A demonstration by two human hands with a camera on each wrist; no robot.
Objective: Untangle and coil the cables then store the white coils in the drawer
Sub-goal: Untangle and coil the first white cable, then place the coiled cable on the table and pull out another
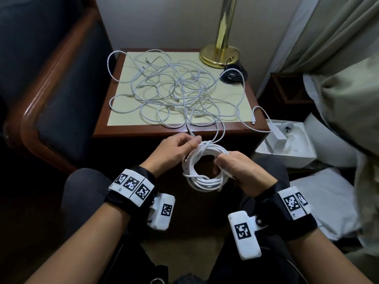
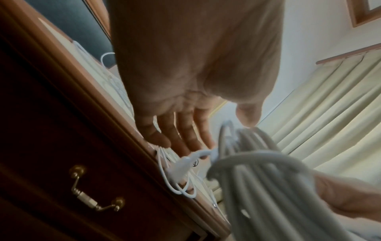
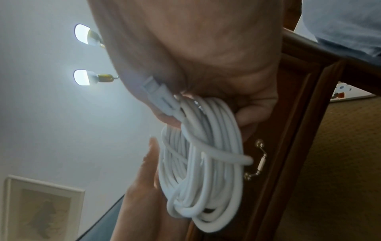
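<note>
Both forearms reach forward side by side, each wrist wrapped in a black band with white markers. The right hand (image 1: 238,168) is curled closed, knuckles up. The left hand (image 1: 176,148) pinches with thumb and fingertips, its fingers (image 2: 183,130) nearly straight.

Each bare forearm ends in a black fabric wristband (image 1: 131,193) wrapped with white panels printed with square black-and-white coded markers. Beside the left band, toward the body's midline, sits a white boxy camera unit (image 1: 162,212) carrying one more marker. Beside the right band (image 1: 295,214), a longer white unit (image 1: 244,234) with its own marker is joined by a visible metal screw. Dark grey trousers cover both knees.
</note>
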